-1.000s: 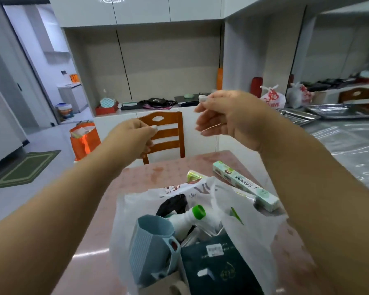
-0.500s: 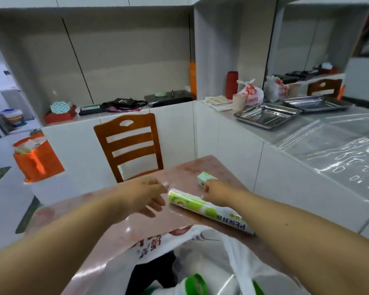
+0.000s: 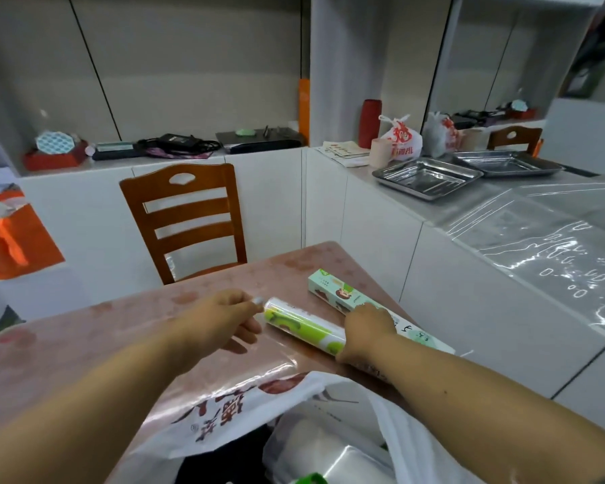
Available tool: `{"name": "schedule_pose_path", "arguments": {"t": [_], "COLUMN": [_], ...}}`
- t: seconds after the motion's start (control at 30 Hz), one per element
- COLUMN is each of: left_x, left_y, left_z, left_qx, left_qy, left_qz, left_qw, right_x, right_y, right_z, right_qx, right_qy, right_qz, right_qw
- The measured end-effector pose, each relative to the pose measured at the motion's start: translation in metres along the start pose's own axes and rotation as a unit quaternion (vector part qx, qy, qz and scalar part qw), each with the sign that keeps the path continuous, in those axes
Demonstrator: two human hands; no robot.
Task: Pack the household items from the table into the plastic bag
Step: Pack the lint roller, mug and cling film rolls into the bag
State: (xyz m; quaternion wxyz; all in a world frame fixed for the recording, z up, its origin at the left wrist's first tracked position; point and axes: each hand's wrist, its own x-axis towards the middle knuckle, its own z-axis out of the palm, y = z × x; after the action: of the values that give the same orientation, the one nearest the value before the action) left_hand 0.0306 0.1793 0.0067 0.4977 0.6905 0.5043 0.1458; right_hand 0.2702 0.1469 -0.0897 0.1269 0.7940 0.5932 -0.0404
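A green-and-white roll of plastic wrap lies on the pink table. Just behind it lies a long pale green box. My left hand is at the roll's left end, fingers curled, fingertips pinching that end. My right hand reaches over the roll's right end, its fingers curled down onto the box; the wrist hides the rest of the roll. The white plastic bag with red print stands open at the near edge, with a black item and clear wrapped items inside.
A wooden chair stands at the table's far side. On the right is a white counter with two steel trays and clear plastic sheeting. An orange bag hangs at the left.
Both hands came down from in front of my face to the table. My view tipped forward, so the bag dropped to the bottom edge. The right hand shifted further along the box.
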Motion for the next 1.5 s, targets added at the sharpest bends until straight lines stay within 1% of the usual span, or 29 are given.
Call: {"name": "schedule_pose_path", "arguments": {"t": [0.03, 0.1, 0.17, 0.2, 0.27, 0.33, 0.43, 0.5, 0.6, 0.7, 0.77, 0.8, 0.83, 0.87, 0.93, 1.0, 1.07, 1.13, 1.2, 1.23, 1.27, 1.3, 1.37, 1.43, 1.5], "left_x": [0.000, 0.000, -0.001, -0.001, -0.001, 0.000, 0.002, 0.003, 0.001, -0.009, -0.020, -0.027, -0.035, -0.043, -0.063, -0.086, -0.113, -0.141, -0.169, -0.183, -0.199, -0.212, -0.238, -0.258, -0.273], "left_y": [0.000, -0.001, -0.002, -0.002, -0.004, -0.006, -0.008, -0.007, -0.004, 0.000, 0.004, 0.008, 0.011, 0.016, 0.027, 0.037, 0.046, 0.051, 0.052, 0.049, 0.046, 0.041, 0.029, 0.014, 0.002], "left_z": [0.000, 0.001, 0.002, 0.002, 0.004, 0.005, 0.006, 0.006, 0.005, 0.002, -0.003, -0.007, -0.011, -0.015, -0.022, -0.027, -0.030, -0.033, -0.036, -0.038, -0.039, -0.041, -0.041, -0.037, -0.028], "left_qx": [0.000, 0.000, -0.003, -0.005, -0.010, -0.012, -0.009, -0.013, -0.025, -0.035, -0.048, -0.057, -0.068, -0.077, -0.088, -0.097, -0.098, -0.097, -0.089, -0.073, -0.043, -0.017, 0.000, -0.026, -0.076], "left_qy": [0.002, 0.006, 0.010, 0.012, 0.012, 0.005, -0.001, 0.002, 0.010, 0.020, 0.032, 0.041, 0.052, 0.064, 0.088, 0.105, 0.114, 0.124, 0.146, 0.166, 0.189, 0.213, 0.244, 0.269, 0.283], "left_qz": [0.000, 0.001, 0.003, 0.003, 0.001, -0.003, -0.005, -0.004, -0.003, -0.007, -0.013, -0.016, -0.018, -0.020, -0.021, -0.014, -0.004, -0.001, -0.006, -0.007, -0.009, -0.009, -0.023, -0.056, -0.093], "left_qw": [1.000, 1.000, 1.000, 1.000, 1.000, 1.000, 1.000, 1.000, 1.000, 0.999, 0.998, 0.997, 0.996, 0.995, 0.992, 0.990, 0.989, 0.987, 0.985, 0.983, 0.981, 0.977, 0.970, 0.961, 0.951], "right_x": [-0.001, -0.003, 0.000, 0.003, 0.010, 0.014, 0.013, 0.012, 0.014, 0.006, -0.003, -0.008, -0.015, -0.021, -0.040, -0.071, -0.117, -0.167, -0.211, -0.232, -0.252, -0.269, -0.296, -0.308, -0.311], "right_y": [0.003, 0.010, 0.020, 0.025, 0.035, 0.039, 0.032, 0.026, 0.024, 0.027, 0.029, 0.028, 0.026, 0.024, 0.013, 0.002, -0.011, -0.026, -0.042, -0.052, -0.062, -0.071, -0.086, -0.097, -0.096], "right_z": [0.001, 0.005, 0.012, 0.014, 0.015, 0.017, 0.022, 0.028, 0.031, 0.021, 0.000, -0.016, -0.036, -0.059, -0.103, -0.146, -0.195, -0.236, -0.262, -0.269, -0.272, -0.273, -0.263, -0.240, -0.212], "right_qx": [0.008, 0.021, 0.030, 0.048, 0.116, 0.155, 0.175, 0.168, 0.183, 0.212, 0.243, 0.287, 0.349, 0.421, 0.554, 0.642, 0.706, 0.746, 0.786, 0.807, 0.823, 0.835, 0.847, 0.853, 0.851], "right_qy": [-0.002, 0.022, 0.049, 0.044, -0.018, -0.071, -0.084, -0.080, -0.053, -0.038, -0.001, 0.023, 0.040, 0.048, 0.028, 0.010, -0.012, -0.039, -0.061, -0.067, -0.075, -0.086, -0.101, -0.103, -0.069], "right_qz": [0.006, 0.025, 0.060, 0.084, 0.127, 0.143, 0.128, 0.116, 0.125, 0.129, 0.098, 0.071, 0.044, 0.022, -0.023, -0.115, -0.207, -0.277, -0.319, -0.324, -0.325, -0.325, -0.313, -0.295, -0.276], "right_qw": [1.000, 0.999, 0.997, 0.994, 0.985, 0.975, 0.973, 0.976, 0.974, 0.968, 0.965, 0.955, 0.935, 0.906, 0.832, 0.758, 0.677, 0.604, 0.526, 0.488, 0.459, 0.436, 0.418, 0.418, 0.442]}}
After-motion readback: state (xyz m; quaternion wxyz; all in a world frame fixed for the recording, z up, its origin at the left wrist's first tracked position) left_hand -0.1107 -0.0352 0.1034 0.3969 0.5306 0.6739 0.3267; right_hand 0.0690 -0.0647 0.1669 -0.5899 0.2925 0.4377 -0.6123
